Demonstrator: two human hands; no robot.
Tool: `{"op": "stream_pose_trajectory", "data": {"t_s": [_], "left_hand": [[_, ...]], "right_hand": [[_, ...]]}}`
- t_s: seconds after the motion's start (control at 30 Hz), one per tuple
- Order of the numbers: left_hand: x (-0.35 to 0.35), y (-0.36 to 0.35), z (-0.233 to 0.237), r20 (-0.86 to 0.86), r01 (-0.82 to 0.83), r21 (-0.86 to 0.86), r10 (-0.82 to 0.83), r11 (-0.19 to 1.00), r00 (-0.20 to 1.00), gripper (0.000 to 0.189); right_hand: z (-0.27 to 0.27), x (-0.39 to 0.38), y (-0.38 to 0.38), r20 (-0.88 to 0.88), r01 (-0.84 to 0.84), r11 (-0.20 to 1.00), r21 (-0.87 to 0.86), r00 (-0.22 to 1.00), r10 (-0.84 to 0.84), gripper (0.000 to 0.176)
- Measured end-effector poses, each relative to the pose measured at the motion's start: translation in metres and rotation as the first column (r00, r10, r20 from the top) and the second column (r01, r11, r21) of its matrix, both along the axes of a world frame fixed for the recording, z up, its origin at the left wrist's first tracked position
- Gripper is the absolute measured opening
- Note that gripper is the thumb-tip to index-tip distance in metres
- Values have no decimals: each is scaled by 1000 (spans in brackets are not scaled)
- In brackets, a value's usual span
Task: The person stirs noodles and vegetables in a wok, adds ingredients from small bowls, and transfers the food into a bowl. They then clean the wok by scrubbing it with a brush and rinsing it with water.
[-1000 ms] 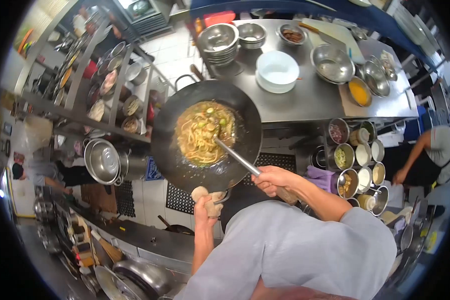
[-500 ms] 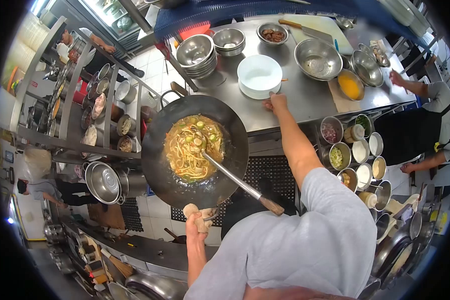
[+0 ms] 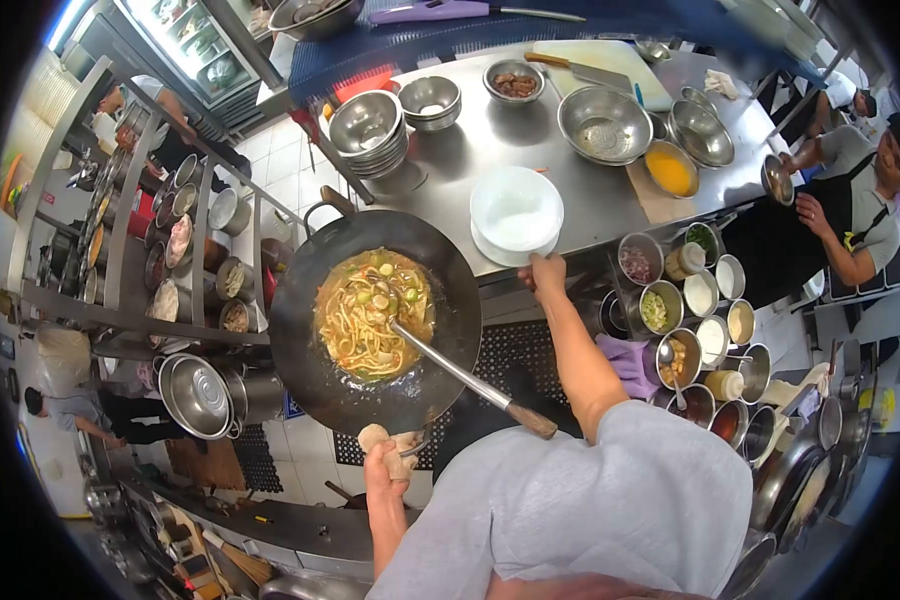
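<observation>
My left hand (image 3: 380, 470) is wrapped round a folded beige cloth (image 3: 402, 462) on the near handle of a large dark wok (image 3: 295, 330). In the wok lie noodles in broth (image 3: 370, 340) with round green vegetable pieces. A ladle (image 3: 455, 367) rests with its bowl in the noodles, its wooden end pointing toward my shirt. My right hand (image 3: 543, 275) pinches the near rim of stacked white bowls (image 3: 516, 205). These stand at the front edge of the steel counter (image 3: 425, 215).
Stacked metal bowls (image 3: 363, 130), a knife (image 3: 580, 68) on a cutting board and a bowl of orange-yellow liquid (image 3: 670, 170) are on the counter. Ingredient tins (image 3: 660, 308) line my right. A co-worker (image 3: 840, 215) at far right holds a metal bowl. A shelf (image 3: 150, 330) stands left.
My right hand has drawn the white bowls toward the counter's front edge. My left hand keeps its hold on the wok handle. The co-worker at right now shows with a metal bowl in hand.
</observation>
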State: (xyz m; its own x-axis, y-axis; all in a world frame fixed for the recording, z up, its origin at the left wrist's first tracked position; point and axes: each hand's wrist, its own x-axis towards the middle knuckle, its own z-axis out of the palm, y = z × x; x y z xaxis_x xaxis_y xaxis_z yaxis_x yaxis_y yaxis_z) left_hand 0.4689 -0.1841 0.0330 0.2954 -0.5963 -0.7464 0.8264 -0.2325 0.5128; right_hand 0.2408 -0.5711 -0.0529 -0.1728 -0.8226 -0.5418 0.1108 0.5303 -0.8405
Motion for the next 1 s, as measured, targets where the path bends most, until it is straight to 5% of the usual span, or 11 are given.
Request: {"op": "stream_pose_trajectory", "data": {"t_s": [0.1,0.23,0.3,0.33,0.4,0.43,0.5,0.53,0.57,0.63,1.0], "left_hand": [[-4,-3,10,-20,-111,94,114,989,993,40],[24,14,-22,-62,97,-40,-99,994,993,38],[-29,9,56,649,255,19,-206,967,732,36],[-19,5,49,652,284,15,-224,959,724,36],[-4,11,32,279,176,-35,-160,984,947,37],[-34,10,64,793,366,-92,-153,926,589,38],[-4,6,38,512,352,62,-332,934,792,38],[0,2,38,103,43,51,-48,998,994,37],[12,9,9,28,59,-33,-58,998,998,37],[6,-9,31,84,109,100,-118,989,989,40],[20,5,5,-83,148,-12,-149,989,985,42]], "right_hand": [[-1,-11,10,61,-32,999,-29,998,33,19],[0,-31,17,157,-290,953,93,949,274,36],[8,-45,37,143,-690,712,127,723,676,64],[39,-42,62,199,-755,644,127,655,729,66],[79,-40,109,384,-901,412,134,430,817,75],[98,-38,131,456,-939,330,101,338,823,75],[111,-23,165,511,-944,313,105,321,797,58],[120,-15,176,538,-942,315,114,325,778,55],[120,-8,179,504,-951,280,133,308,807,51],[129,6,178,561,-947,278,162,320,764,47],[133,60,190,694,-865,443,236,469,546,13]]}}
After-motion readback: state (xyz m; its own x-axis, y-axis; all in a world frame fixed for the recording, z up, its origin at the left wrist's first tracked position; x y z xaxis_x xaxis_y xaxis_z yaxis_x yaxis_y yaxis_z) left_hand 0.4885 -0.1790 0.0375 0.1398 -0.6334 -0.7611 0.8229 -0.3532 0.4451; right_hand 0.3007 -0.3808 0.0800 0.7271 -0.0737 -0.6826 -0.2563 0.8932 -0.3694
